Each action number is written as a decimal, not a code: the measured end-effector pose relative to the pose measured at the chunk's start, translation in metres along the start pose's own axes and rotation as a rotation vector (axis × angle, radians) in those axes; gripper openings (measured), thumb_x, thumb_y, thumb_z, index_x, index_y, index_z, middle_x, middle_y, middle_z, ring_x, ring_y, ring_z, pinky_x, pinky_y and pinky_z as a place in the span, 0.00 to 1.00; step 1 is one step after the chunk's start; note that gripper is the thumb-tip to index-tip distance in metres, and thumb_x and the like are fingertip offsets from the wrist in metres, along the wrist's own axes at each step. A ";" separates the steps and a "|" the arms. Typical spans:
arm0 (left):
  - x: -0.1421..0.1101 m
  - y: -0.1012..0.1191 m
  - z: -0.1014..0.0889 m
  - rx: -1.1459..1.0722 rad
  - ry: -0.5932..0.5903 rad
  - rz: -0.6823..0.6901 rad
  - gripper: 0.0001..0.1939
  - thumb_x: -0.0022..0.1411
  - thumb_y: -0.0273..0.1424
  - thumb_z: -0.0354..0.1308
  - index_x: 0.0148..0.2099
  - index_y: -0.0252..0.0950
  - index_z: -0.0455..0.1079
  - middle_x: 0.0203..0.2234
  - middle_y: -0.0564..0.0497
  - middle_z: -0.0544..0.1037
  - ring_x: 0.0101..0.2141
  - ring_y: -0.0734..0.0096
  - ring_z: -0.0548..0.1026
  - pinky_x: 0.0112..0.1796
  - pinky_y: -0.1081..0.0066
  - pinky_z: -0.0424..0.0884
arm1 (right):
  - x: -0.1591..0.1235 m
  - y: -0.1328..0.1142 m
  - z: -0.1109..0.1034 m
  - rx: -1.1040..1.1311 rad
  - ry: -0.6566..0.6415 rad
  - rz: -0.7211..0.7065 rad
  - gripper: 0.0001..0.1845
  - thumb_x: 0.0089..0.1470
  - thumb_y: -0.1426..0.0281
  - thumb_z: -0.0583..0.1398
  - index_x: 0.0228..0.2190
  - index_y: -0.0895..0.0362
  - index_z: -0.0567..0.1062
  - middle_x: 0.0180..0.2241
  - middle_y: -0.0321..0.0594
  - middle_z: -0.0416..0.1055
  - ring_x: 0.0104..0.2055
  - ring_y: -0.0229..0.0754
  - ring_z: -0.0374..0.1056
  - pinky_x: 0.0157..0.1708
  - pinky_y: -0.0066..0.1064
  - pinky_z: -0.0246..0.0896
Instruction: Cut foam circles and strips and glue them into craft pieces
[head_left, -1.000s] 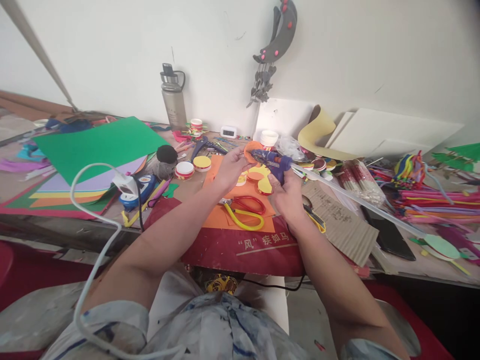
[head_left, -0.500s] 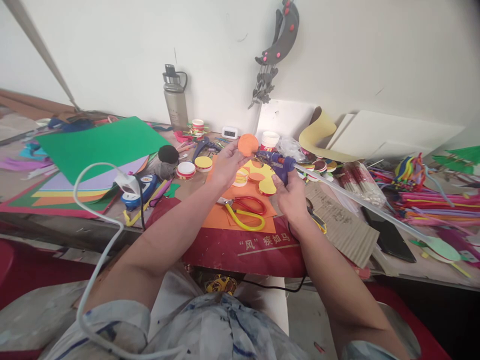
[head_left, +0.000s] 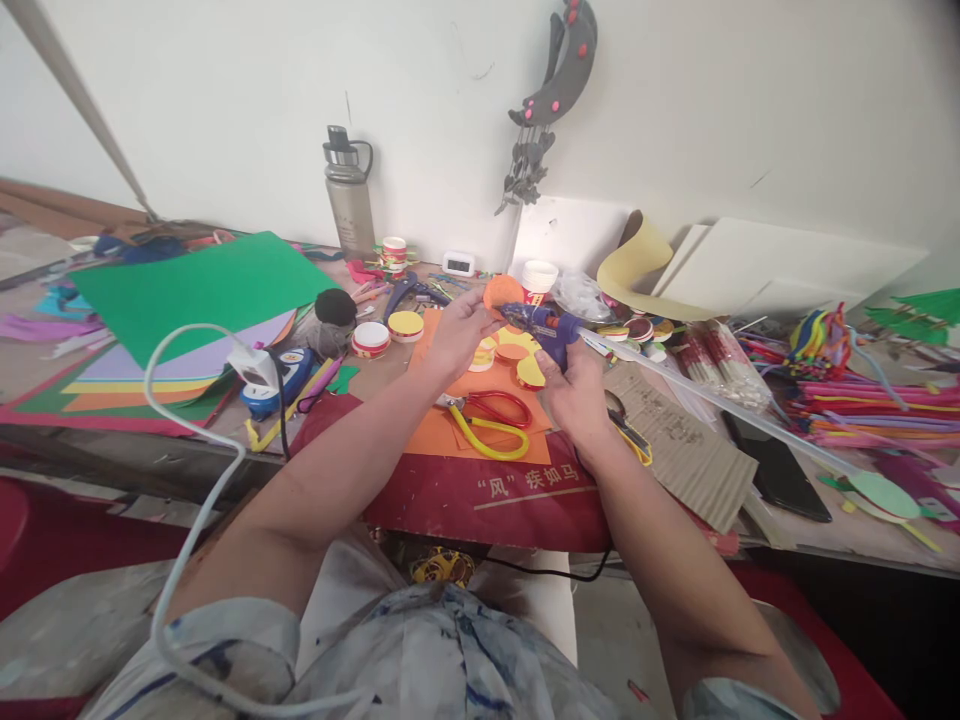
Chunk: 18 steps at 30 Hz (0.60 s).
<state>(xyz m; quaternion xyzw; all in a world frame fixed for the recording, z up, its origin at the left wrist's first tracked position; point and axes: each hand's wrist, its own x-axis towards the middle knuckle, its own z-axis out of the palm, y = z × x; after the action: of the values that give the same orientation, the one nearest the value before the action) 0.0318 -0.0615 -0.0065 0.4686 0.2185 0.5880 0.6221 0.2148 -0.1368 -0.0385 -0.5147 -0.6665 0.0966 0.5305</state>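
Between the fingertips of my left hand [head_left: 459, 335] is a round orange disc [head_left: 501, 291], held up above the table. My right hand [head_left: 576, 395] is closed around a blue glue gun [head_left: 556, 338], and a long clear glue stick [head_left: 697, 388] sticks out of its back. The gun's dark nozzle overlaps the disc's lower right part; whether they touch I cannot tell. Below the hands, scissors [head_left: 491, 425] with red and yellow handles lie on orange paper [head_left: 427, 440]. Close by are a yellow-topped round piece [head_left: 532, 370] and a smaller orange circle [head_left: 513, 352].
On the left lie a green sheet [head_left: 210, 285], coloured papers and a blue power strip [head_left: 279, 385] with a white cable. A bottle [head_left: 349, 205] stands against the wall. Corrugated cardboard [head_left: 679, 440], a black phone [head_left: 780, 470] and pipe cleaners [head_left: 862, 410] are on the right.
The glue gun's nozzle has moved left over the orange disc, which has shifted slightly right and down and tilted. Both hands keep their hold.
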 end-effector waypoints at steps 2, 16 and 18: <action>0.002 0.002 -0.002 0.002 0.025 0.021 0.18 0.52 0.32 0.75 0.46 0.37 0.81 0.42 0.50 0.87 0.47 0.66 0.84 0.60 0.61 0.77 | 0.000 0.000 -0.001 -0.010 0.000 -0.008 0.20 0.67 0.49 0.60 0.43 0.53 0.77 0.44 0.51 0.83 0.46 0.58 0.77 0.53 0.54 0.72; 0.001 0.001 -0.004 -0.027 0.065 0.057 0.18 0.54 0.33 0.76 0.46 0.37 0.79 0.45 0.49 0.86 0.51 0.64 0.83 0.62 0.59 0.76 | 0.005 0.007 -0.003 -0.064 0.109 0.024 0.23 0.68 0.52 0.59 0.55 0.55 0.77 0.46 0.52 0.82 0.47 0.58 0.77 0.53 0.55 0.74; 0.001 0.000 -0.004 -0.022 0.041 0.056 0.19 0.53 0.34 0.76 0.46 0.37 0.79 0.44 0.50 0.86 0.50 0.64 0.84 0.61 0.57 0.77 | 0.005 0.008 -0.004 -0.077 0.121 0.028 0.24 0.69 0.53 0.59 0.57 0.55 0.76 0.47 0.52 0.81 0.45 0.56 0.77 0.51 0.53 0.74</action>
<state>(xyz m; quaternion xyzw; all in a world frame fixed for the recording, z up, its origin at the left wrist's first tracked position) 0.0290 -0.0595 -0.0085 0.4553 0.2115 0.6172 0.6058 0.2229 -0.1308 -0.0387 -0.5491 -0.6290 0.0470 0.5483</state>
